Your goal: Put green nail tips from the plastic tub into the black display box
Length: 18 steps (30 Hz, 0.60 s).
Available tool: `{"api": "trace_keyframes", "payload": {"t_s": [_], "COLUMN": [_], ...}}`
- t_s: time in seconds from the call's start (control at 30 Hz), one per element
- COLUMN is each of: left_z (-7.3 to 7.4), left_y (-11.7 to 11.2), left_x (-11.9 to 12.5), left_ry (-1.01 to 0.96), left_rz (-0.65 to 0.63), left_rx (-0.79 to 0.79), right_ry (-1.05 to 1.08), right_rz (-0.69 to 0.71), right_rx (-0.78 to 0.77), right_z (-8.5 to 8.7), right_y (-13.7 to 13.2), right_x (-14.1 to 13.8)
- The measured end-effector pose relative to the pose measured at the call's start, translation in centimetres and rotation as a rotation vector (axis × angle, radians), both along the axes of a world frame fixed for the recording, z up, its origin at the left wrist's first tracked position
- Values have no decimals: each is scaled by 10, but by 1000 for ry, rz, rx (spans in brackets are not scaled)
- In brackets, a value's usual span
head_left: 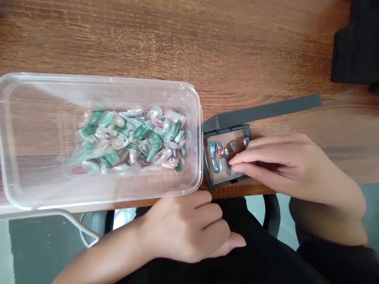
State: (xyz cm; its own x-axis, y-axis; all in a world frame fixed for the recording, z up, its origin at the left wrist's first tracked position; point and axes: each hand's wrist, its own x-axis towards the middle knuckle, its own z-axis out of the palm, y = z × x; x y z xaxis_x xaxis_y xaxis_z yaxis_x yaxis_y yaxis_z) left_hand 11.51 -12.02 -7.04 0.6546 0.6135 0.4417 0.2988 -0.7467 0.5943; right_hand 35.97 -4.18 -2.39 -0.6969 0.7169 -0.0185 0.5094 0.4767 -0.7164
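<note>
**Fingers on the nail case beside a full tub**

Where the wooden table (235, 43) runs off the left edge, a clear tub (31, 182) sits at its near side, one corner overhanging. Inside lies a heap of press-on nails (133, 138), green, pink and clear; the tub wall blurs those at the bottom. Below the table edge, the left hand (187, 228) rests loosely curled in the lap, holding nothing, knuckles near the tub. Just right of the tub, touching it, lies a small black case (210, 181), its lid (263, 109) flung open behind. A few nails show in it (219, 148). The right hand (287, 167) covers the case's right half, fingers (243, 158) flat and together on the tray; whether they pinch a nail cannot be told. A dark object (361, 42) is cut off at far right.
</note>
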Motion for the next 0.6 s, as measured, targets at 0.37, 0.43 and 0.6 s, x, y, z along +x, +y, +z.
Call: {"api": "trace_keyframes", "payload": {"t_s": [0.37, 0.43, 0.6], "left_z": [1, 3, 26], "left_y": [6, 5, -18], "left_x": [-3, -5, -17], "left_ry": [26, 6, 26], "left_rz": [-44, -59, 106], "left_rx": [-12, 4, 15], "right_ry": [27, 4, -8], "right_rz": [-29, -29, -30], "right_rx": [121, 155, 213], "right_z": [-10, -10, -14], "right_y": [-9, -9, -10], "right_x": [12, 10, 8]}}
